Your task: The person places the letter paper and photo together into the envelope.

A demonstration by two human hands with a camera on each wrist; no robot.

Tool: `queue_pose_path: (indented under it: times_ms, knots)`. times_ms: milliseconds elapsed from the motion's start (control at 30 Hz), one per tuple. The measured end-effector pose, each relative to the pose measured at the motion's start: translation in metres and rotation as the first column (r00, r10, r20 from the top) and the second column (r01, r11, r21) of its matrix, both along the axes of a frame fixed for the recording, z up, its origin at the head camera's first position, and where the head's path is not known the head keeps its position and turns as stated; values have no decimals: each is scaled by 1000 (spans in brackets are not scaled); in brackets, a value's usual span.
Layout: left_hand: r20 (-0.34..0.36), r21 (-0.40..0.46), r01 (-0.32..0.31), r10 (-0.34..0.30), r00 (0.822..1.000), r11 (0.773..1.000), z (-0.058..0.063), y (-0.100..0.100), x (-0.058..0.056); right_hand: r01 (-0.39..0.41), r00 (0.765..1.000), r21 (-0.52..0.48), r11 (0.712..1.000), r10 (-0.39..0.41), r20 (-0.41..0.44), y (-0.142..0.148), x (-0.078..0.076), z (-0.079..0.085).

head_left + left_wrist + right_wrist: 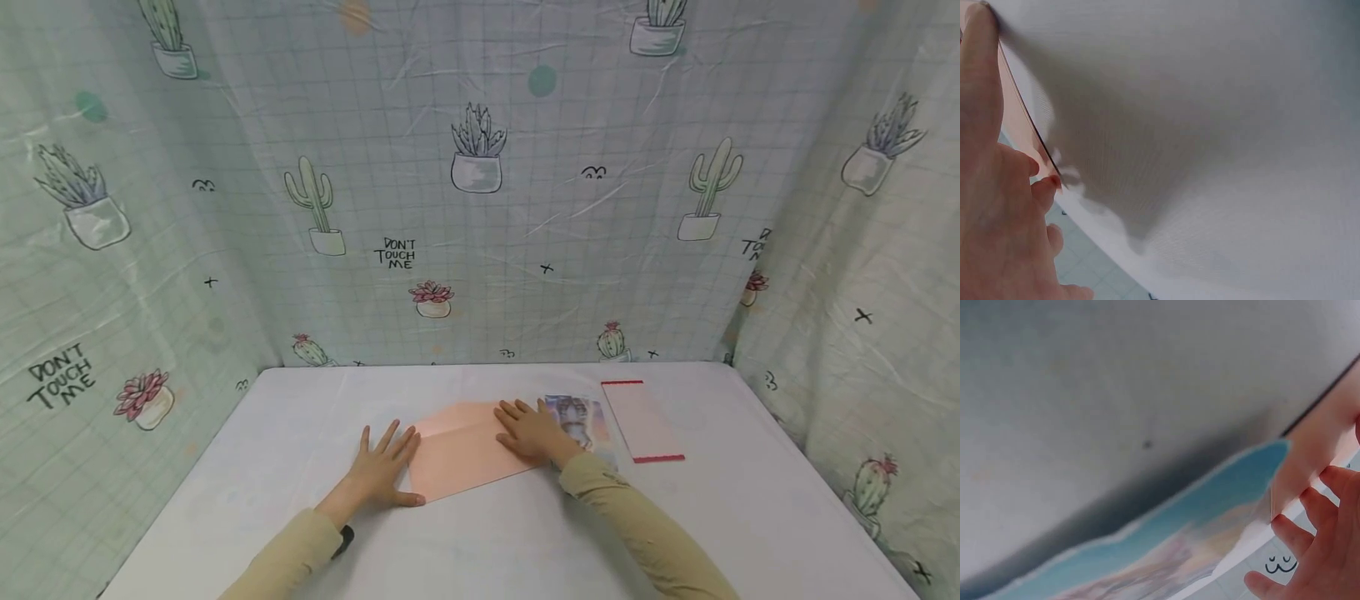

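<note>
A peach-coloured paper envelope (468, 461) with its pointed flap spread out at the back lies on the white table (315, 417). At its left edge, my left hand (381, 468) presses with fingers spread and the thumb at the near corner. My right hand (531, 432) rests flat on the envelope's right part with straight fingers. In the left wrist view, the thumb of the left hand (997, 206) lies along the envelope edge (1019, 109). A colourful printed picture (588, 423) sits just right of the right hand, its torn-looking blue edge close in the right wrist view.
Farther right on the table lies a pale pink rectangular sheet (643, 422) with red strips along its two short ends. A cactus-patterned cloth (390, 200) hangs behind the table and along both sides.
</note>
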State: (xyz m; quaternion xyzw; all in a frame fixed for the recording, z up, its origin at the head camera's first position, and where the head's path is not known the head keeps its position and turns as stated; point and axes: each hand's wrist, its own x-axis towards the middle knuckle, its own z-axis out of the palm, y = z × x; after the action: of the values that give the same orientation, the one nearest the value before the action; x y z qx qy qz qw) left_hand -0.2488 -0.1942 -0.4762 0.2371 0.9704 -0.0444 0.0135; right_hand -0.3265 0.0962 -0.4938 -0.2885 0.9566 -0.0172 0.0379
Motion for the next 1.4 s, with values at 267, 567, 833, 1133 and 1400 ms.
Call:
queue_pose_path:
  times_ms: [267, 567, 833, 1133, 1400]
  knots:
    - [67, 23, -14, 12, 998, 1000, 2, -1, -2, 4, 1000, 16, 1000, -4, -2, -2, 13, 14]
    - [87, 52, -26, 22, 996, 998, -1, -1, -6, 4, 1000, 87, 996, -2, -27, -3, 15, 13]
    - [83, 28, -18, 15, 996, 999, 3, -1, -4, -5, 1000, 45, 999, 3, 29, 2, 10, 11]
    - [76, 24, 28, -29, 997, 999, 11, 1, -6, 15, 999, -59, 998, -13, 47, 25, 10, 14]
    - [54, 5, 40, -40, 998, 999, 9, -4, -7, -9, 998, -97, 995, 3, -62, 54, 12, 18]
